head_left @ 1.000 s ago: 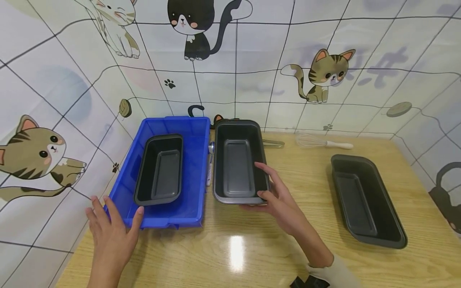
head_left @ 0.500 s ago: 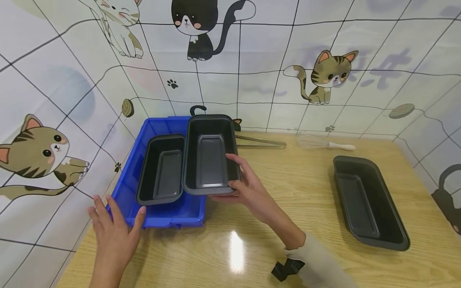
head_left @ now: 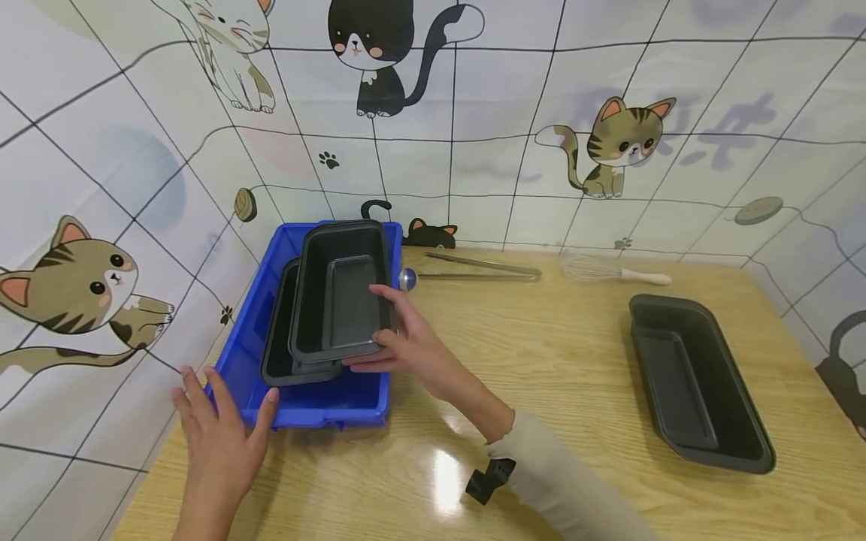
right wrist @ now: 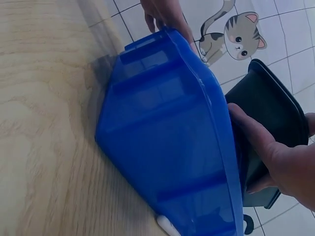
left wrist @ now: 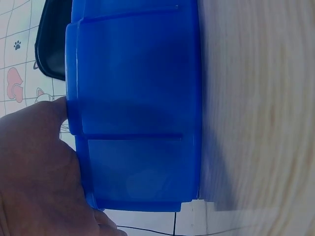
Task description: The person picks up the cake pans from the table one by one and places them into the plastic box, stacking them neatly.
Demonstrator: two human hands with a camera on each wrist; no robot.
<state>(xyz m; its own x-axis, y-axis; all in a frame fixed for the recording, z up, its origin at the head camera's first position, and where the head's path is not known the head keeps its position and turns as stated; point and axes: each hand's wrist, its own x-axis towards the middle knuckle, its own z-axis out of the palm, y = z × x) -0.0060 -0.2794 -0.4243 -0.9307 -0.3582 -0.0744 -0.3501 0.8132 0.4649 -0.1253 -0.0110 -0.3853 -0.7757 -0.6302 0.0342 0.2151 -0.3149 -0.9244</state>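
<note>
A dark grey loaf pan (head_left: 348, 293) is above the blue plastic bin (head_left: 355, 415), tilted a little. My right hand (head_left: 419, 347) holds it by its right side, thumb over the near rim and fingers at the side and underneath. Below it, a second loaf pan (head_left: 277, 353) sits inside the bin, partly hidden by the held one. My left hand (head_left: 223, 436) rests at the bin's near left corner with spread fingers, the thumb by the front rim. In the left wrist view this hand (left wrist: 37, 162) lies against the rim, its fingers mostly hidden.
Another loaf pan (head_left: 704, 383) stands on the wooden table (head_left: 541, 361) at the right. Metal tongs (head_left: 483, 269) and a whisk (head_left: 616, 272) lie along the back wall. A round spoon-like end (head_left: 407, 279) shows beside the bin. Cat-patterned walls (head_left: 501, 98) border the back and sides.
My right hand has carried the loaf pan leftward from beside the bin to above it, over the other pan. My left hand has stayed at the bin's corner.
</note>
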